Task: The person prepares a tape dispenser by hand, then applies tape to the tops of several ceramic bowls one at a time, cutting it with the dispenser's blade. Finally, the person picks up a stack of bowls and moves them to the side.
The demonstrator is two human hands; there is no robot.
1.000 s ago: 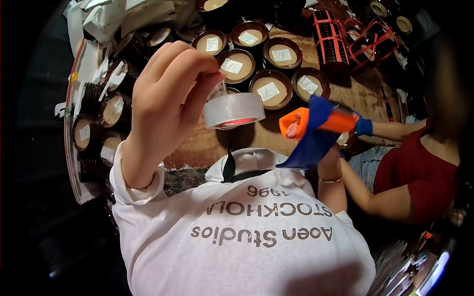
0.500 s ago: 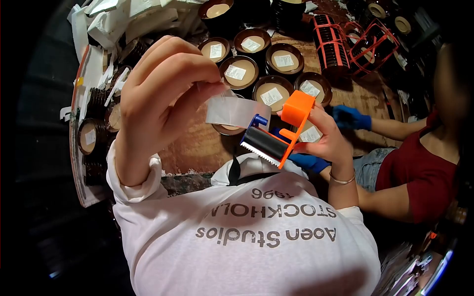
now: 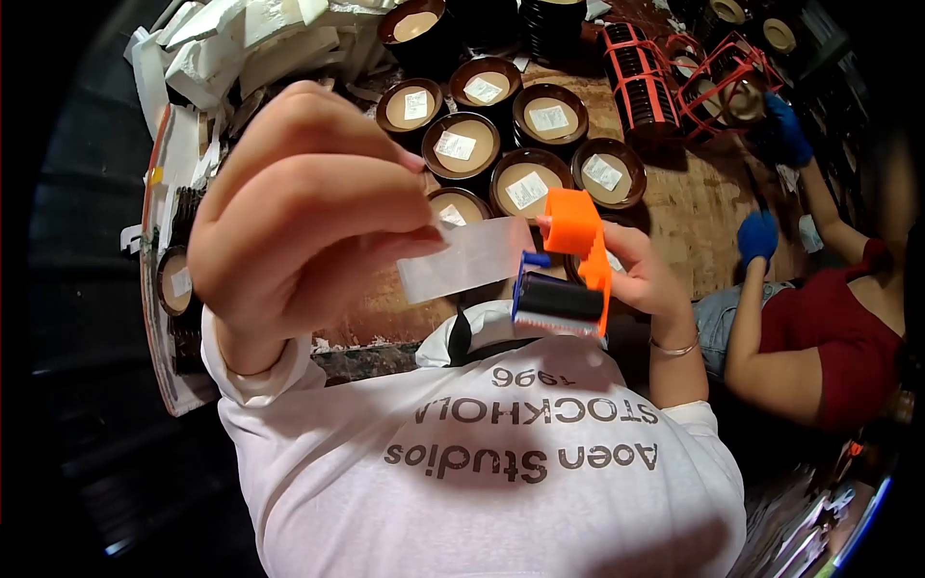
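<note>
My left hand is closed, its fingertips pinching the free end of a strip of clear tape. The strip runs across to an orange tape dispenser with a black roller and a pale toothed cutting edge. My right hand grips the dispenser from its right side, partly hidden behind it. Both hands are raised in front of my white shirt. Beneath and beyond them, stacks of dark-rimmed brown dishes stand on a wooden table, with white labels on the top ones.
White foam pieces are heaped at the back left. A dish stack bound with red straps lies at the back right, near loosely strapped dishes. On the right is a co-worker in a dark red top, wearing blue gloves.
The dispenser has shifted slightly right and turned in my right hand. My left hand has come nearer the camera. The co-worker's gloved hands have moved right, one reaching the strapped dishes.
</note>
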